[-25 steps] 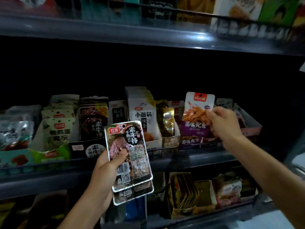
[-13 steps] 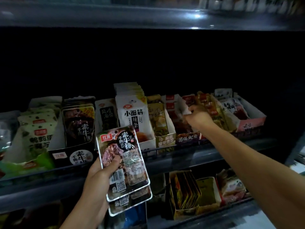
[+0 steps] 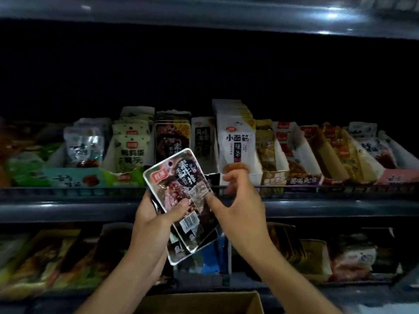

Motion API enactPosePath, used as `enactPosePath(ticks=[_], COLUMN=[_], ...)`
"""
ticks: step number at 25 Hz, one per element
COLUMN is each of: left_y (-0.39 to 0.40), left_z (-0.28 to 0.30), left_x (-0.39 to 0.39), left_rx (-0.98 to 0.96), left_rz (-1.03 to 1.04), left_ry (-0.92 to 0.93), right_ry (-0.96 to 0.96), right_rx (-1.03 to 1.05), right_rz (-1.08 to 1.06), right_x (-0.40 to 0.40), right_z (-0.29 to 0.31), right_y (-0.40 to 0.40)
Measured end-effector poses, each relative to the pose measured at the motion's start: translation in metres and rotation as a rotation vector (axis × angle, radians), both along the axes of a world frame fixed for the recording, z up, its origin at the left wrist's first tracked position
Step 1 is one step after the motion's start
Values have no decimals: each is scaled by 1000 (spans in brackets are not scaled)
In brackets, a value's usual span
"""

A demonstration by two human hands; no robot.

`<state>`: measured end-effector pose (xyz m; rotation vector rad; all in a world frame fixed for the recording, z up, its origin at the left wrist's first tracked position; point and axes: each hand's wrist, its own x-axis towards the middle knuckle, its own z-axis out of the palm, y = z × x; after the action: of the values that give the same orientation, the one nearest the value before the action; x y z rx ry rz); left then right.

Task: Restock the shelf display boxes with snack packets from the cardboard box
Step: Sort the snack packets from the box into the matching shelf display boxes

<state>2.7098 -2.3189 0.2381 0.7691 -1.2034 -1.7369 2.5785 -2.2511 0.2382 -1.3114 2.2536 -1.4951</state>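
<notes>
My left hand (image 3: 156,214) gripping stack of glossy, flat rect. snack packets (image 3: 181,189), dark w/ clear rims, my right hand (image 3: 238,200) pinching top packet's edge, cardboard box (image 3: 204,302) below.

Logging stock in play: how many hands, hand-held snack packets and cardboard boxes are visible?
Hands: 2, left hand and right hand
Snack packets in the left grip: 2 visible
Cardboard box: 1
Total: 5

Snack packets (image 3: 181,189) — both hands' grip
</notes>
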Motion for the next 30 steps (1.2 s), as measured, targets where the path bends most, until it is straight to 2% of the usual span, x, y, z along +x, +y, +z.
enactPosePath(ticks=[3,6,9,13,17,21,24,26,28,30], left_y=[-9,-18,-16,-22,-22,-21,-23,-22,-15,1], left_z=[-5,-16,-21,-18,-16,-13,-16,-18,-20,-27], left_x=[20,34,41,55,56,56,53,51,50,45], left_rx=[42,-89,-134,-11,190,191,110,-18,-278,-554], left_rz=[-16,85,-58,-309,-197,-116,-42,107,209,31], left_ry=[55,-70,-142,-18,73,70,35,-15,-142,-311], right_ry=[-33,2,-243,-406,-742,-780,-819,-736,-664,-694], right_rx=[-73,37,59,-30,-41,-100,-157,-195,-235,-167], right_rz=[202,309,402,363,154,54,62,59,93,232], right_x=[35,56,67,64,57,48,47,48,53,69], right_z=[-6,-20,-19,-10,-13,-19,-15,-11,-8,-7], right_y=[-10,-16,-20,-18,-8,-5,-3,-1,1,2])
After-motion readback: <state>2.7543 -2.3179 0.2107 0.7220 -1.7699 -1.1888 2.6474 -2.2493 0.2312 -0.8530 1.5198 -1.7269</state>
